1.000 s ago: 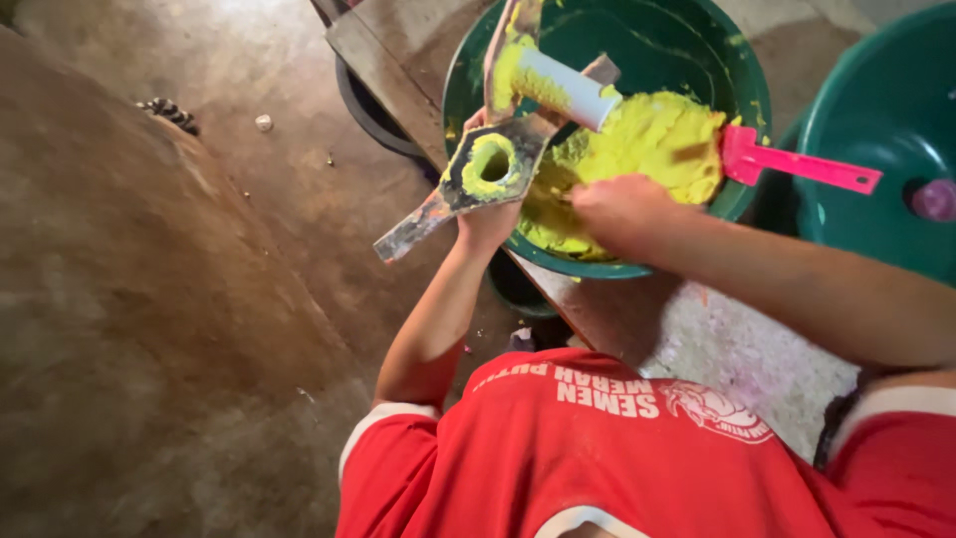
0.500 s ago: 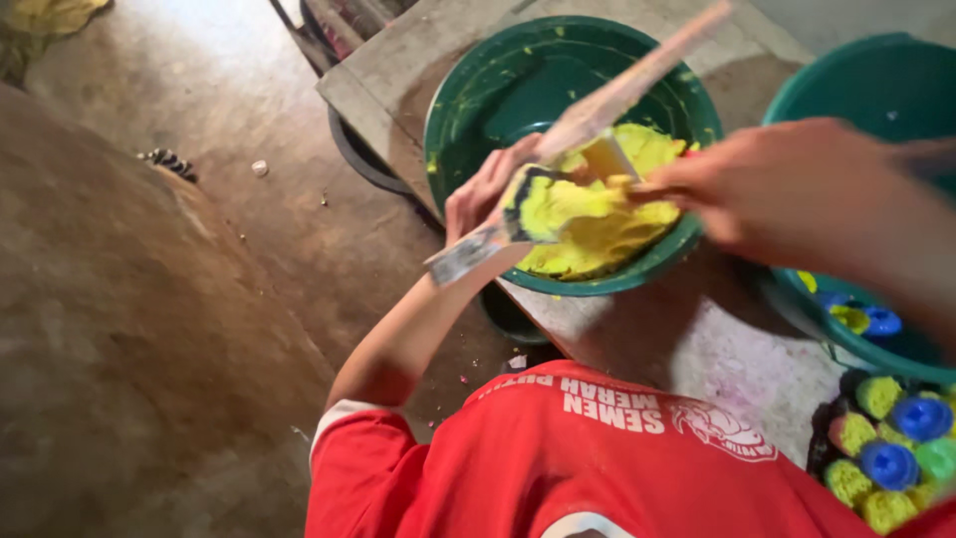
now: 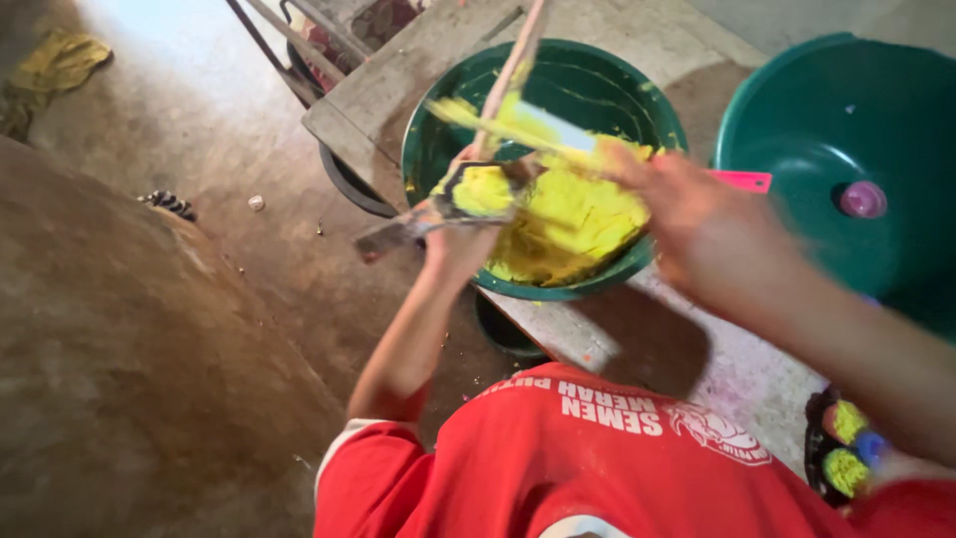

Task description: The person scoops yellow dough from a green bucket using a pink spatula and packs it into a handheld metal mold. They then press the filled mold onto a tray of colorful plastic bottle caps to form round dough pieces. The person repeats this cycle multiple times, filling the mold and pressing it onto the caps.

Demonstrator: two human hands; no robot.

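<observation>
My left hand [image 3: 460, 239] grips a dark long-handled mould [image 3: 468, 199] whose round cup is filled with yellow dough. It hovers over the near-left rim of a green bowl [image 3: 438, 130] holding a mass of yellow dough [image 3: 573, 214]. My right hand [image 3: 702, 224], blurred by motion, holds a flat scraper [image 3: 528, 125] smeared yellow, its blade just above the mould. A thin stick [image 3: 513, 65] rises from the bowl beside the blade.
A second green basin [image 3: 797, 110] at the right holds a small pink lid [image 3: 862, 199]. A pink handle [image 3: 742, 180] lies at the first bowl's rim. Yellow and blue moulded pieces [image 3: 846, 448] sit at lower right. The wooden board [image 3: 398, 90] carries both bowls above the dirt floor [image 3: 149, 329].
My right hand has swung the scraper up and across the mould. The camera has shifted, so the bowls sit further right and the second basin shows more.
</observation>
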